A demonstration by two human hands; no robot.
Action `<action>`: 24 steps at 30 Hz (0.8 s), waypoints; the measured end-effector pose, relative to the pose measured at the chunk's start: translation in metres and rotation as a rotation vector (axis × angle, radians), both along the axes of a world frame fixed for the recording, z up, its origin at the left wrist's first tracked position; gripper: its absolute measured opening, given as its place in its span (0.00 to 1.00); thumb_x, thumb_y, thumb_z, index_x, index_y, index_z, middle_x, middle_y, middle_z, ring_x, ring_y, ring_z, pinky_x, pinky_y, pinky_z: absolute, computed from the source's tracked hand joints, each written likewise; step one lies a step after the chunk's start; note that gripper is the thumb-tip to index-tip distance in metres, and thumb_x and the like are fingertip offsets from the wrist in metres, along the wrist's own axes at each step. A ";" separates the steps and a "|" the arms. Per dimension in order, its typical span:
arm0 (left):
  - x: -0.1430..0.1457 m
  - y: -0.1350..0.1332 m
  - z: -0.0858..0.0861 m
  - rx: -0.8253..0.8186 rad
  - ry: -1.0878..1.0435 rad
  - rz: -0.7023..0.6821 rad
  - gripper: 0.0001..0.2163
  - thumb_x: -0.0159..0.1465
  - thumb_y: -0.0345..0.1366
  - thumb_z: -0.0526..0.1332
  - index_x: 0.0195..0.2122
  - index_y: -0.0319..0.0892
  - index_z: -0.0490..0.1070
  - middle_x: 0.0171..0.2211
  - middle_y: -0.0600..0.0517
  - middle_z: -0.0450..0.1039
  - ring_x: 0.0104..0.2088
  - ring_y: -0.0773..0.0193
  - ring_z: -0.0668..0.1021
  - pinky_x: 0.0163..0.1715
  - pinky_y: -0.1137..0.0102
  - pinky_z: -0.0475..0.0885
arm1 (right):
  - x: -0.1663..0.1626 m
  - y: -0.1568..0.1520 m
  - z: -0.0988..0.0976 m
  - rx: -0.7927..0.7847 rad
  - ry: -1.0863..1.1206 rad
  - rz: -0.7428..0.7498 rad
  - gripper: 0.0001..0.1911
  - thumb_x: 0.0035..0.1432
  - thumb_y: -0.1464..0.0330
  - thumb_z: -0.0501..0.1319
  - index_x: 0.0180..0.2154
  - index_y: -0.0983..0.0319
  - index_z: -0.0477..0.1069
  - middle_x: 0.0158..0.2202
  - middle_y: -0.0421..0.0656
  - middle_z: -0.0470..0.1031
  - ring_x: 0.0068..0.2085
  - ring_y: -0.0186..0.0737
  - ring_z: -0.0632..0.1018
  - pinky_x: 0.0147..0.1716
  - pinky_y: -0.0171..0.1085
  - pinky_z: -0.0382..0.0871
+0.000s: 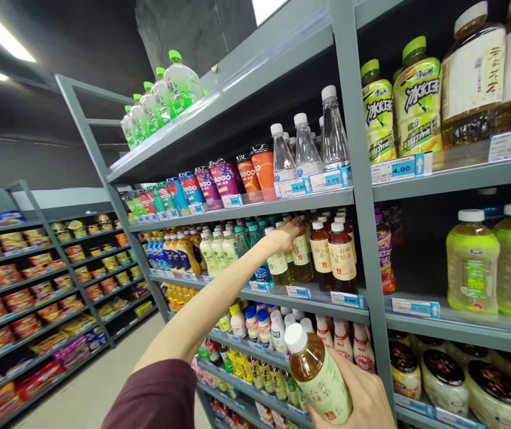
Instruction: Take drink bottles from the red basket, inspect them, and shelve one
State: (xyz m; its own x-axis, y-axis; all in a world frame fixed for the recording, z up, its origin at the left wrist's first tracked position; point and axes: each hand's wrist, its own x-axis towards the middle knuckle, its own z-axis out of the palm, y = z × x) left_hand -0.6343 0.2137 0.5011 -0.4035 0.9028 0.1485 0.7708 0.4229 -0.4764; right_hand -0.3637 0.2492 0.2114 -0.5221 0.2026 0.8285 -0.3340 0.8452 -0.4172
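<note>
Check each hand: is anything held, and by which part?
The right hand grips a tea bottle around its lower body. The left hand reaches a shelf bottle near its neck; whether it grips it cannot be told.

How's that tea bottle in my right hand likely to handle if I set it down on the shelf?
The tea bottle looks nearly full of amber liquid, so probably weighty for its size. It's tall and narrow, so it may tip if nudged. The right hand grips its smooth label, which could be somewhat slippery. Laid flat, its round body would likely roll.
</note>
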 end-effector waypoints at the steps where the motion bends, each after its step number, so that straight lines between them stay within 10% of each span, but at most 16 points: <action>1: -0.001 0.004 -0.001 0.004 -0.002 0.006 0.35 0.53 0.36 0.78 0.61 0.34 0.71 0.69 0.31 0.59 0.67 0.35 0.65 0.65 0.54 0.66 | 0.000 0.001 -0.001 -0.026 -0.004 -0.023 0.40 0.48 0.64 0.68 0.64 0.63 0.70 0.50 0.52 0.83 0.44 0.57 0.86 0.40 0.42 0.84; 8: 0.077 -0.029 0.007 0.175 0.040 -0.133 0.20 0.75 0.40 0.55 0.64 0.35 0.69 0.67 0.34 0.62 0.67 0.42 0.65 0.66 0.49 0.64 | -0.003 0.008 0.000 -0.080 -0.013 -0.066 0.40 0.50 0.63 0.66 0.65 0.65 0.65 0.44 0.50 0.84 0.37 0.52 0.86 0.35 0.42 0.83; 12: 0.148 -0.076 -0.004 -0.121 -0.761 -0.486 0.20 0.73 0.46 0.61 0.61 0.44 0.72 0.55 0.44 0.74 0.52 0.57 0.79 0.48 0.65 0.77 | -0.011 0.004 0.008 -0.157 -0.043 -0.057 0.33 0.51 0.62 0.63 0.59 0.63 0.70 0.37 0.47 0.83 0.33 0.51 0.84 0.34 0.43 0.81; 18: 0.174 -0.108 -0.035 0.024 -0.638 -0.425 0.19 0.64 0.36 0.71 0.57 0.43 0.77 0.54 0.43 0.73 0.45 0.59 0.79 0.44 0.67 0.76 | -0.017 -0.004 0.024 -0.251 -0.096 0.061 0.30 0.52 0.59 0.66 0.56 0.61 0.73 0.38 0.45 0.84 0.32 0.49 0.84 0.32 0.41 0.80; 24: 0.179 -0.121 -0.001 0.082 -0.484 -0.386 0.20 0.62 0.35 0.73 0.56 0.45 0.80 0.52 0.45 0.71 0.42 0.61 0.79 0.44 0.67 0.77 | -0.006 0.000 0.030 -0.421 -0.140 0.130 0.32 0.60 0.59 0.65 0.65 0.56 0.68 0.59 0.47 0.78 0.56 0.51 0.82 0.54 0.44 0.80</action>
State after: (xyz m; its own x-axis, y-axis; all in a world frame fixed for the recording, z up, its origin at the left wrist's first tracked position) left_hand -0.4551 0.0924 0.5001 -0.0894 0.9904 0.1056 0.9957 0.0912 -0.0129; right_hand -0.3692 0.2496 0.2418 -0.6664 0.4317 0.6079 -0.3422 0.5473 -0.7638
